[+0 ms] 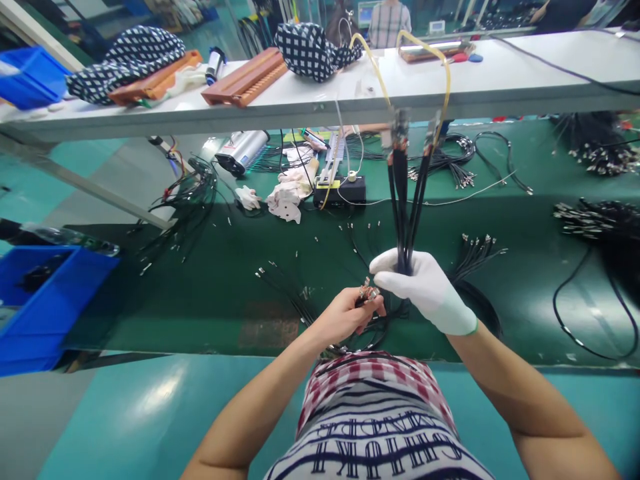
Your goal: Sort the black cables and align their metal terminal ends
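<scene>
My right hand (425, 287), in a white glove, is closed round a bundle of black cables (404, 200). The bundle stands nearly upright, its metal-tipped ends pointing toward the shelf. Bare, my left hand (350, 310) pinches several cable ends with metal connectors (369, 291), just left of the glove. Below both hands, loops of black cable lie at the bench's front edge, partly hidden by the left hand. Loose black cables (295, 303) with small metal tips lie on the green bench to the left of that hand.
A white shelf (480, 83) crosses above the green bench mat (200, 300). Blue bins (75, 287) stand at the left. Cable piles (600, 220) lie at the right, with another bunch (475, 253) beside the glove. A black box (345, 193) and crumpled white gloves (290, 190) sit behind.
</scene>
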